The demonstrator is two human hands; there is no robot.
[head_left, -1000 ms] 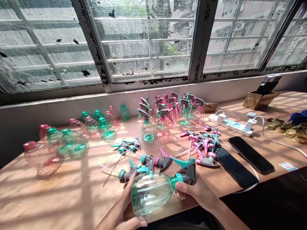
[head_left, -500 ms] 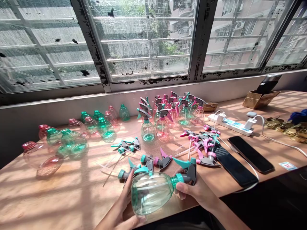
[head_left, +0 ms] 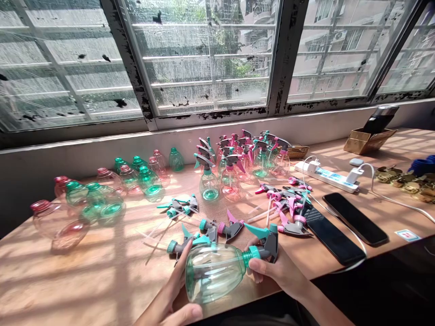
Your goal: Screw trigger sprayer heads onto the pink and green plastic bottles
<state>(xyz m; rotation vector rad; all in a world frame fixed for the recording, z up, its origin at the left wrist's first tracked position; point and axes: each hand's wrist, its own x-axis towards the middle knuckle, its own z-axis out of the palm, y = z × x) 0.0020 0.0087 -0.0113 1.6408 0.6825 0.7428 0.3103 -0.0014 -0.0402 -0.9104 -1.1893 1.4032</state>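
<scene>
A clear green spray bottle [head_left: 215, 274] lies sideways in both my hands, its base to the left. My left hand [head_left: 171, 290] cradles the base end, fingers behind and thumb below in front. With thumb and fingers, my right hand [head_left: 280, 274] grips the teal collar [head_left: 251, 257] of the grey-and-teal trigger head [head_left: 270, 242], which sits on the bottle's neck. Just behind the bottle lie loose trigger heads, among them a teal one [head_left: 175, 246] and a pink one [head_left: 231, 228]. A thin tube shows faintly inside the bottle.
Headless green and pink bottles [head_left: 149, 181] stand at the left. Bottles with heads [head_left: 209, 183] cluster by the window wall. Pink and teal trigger heads [head_left: 287, 199] are piled right of centre, beside two phones [head_left: 355, 218], a power strip [head_left: 326, 176] and white cables.
My left thumb has shifted slightly to the left along the bottle's lower side. The bottle and my right hand have barely moved.
</scene>
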